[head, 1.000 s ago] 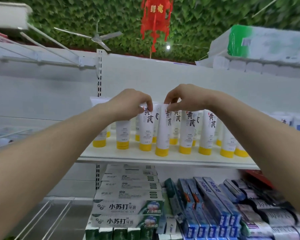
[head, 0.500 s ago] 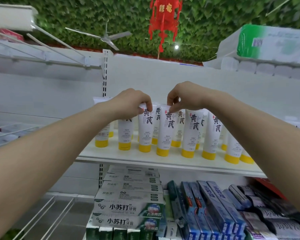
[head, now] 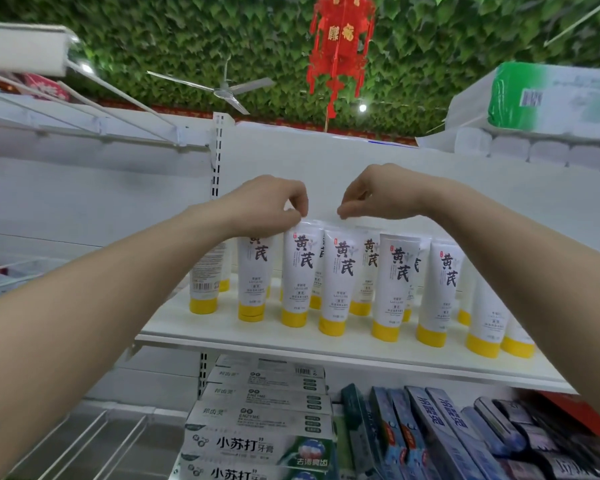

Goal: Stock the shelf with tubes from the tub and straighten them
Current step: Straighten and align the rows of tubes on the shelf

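Note:
Several white tubes with yellow caps and black characters stand cap-down in rows on the white shelf (head: 222,329). My left hand (head: 269,206) pinches the top edge of one front-row tube (head: 300,271), which stands upright. My right hand (head: 378,195) hovers just above the neighbouring tube (head: 340,282), fingertips pinched together and apart from its top. A leftmost tube (head: 205,282) shows its barcode side. The tub is out of view.
Stacked toothpaste boxes (head: 257,445) and blue boxes (head: 430,441) fill the shelf below. A slotted upright post (head: 217,161) stands left of the tubes. Wire racks (head: 84,441) lie at lower left, and wrapped paper packs (head: 551,98) sit at upper right.
My right hand has let go of the tube it pinched and risen slightly. That tube now stands upright in the front row. The left hand stays on its tube.

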